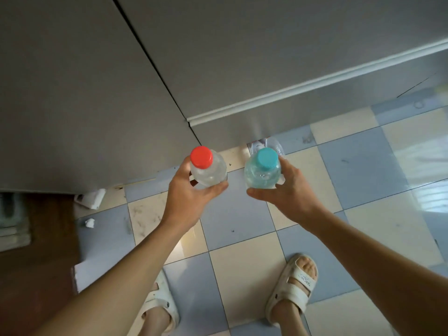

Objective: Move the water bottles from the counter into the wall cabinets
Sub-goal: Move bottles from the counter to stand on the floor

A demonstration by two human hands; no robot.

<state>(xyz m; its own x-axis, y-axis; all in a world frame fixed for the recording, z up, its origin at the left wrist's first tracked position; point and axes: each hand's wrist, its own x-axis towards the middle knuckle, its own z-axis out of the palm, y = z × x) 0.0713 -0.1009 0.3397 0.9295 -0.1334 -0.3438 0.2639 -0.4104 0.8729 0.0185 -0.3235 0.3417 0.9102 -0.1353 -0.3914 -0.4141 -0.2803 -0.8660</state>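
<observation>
In the head view, the left hand (pixel 186 190) was wrapped around the red-capped bottle (pixel 208 169) and the right hand (pixel 288 190) around the teal-capped bottle (pixel 263 172), each gripped at the body just below the shoulder, thumb on the near side and fingers on the far side. Both bottles were carried in the air over the checkered floor (pixel 242 270), near the grey cabinet doors (pixel 97 93), side by side but apart. They stood upright, long axes roughly vertical, caps pointing up toward the camera. Both looked filled with clear water, so probably fairly heavy for their size; the thin plastic walls would likely flex under a squeeze and could be slippery, which favours a mid-body grip.
</observation>
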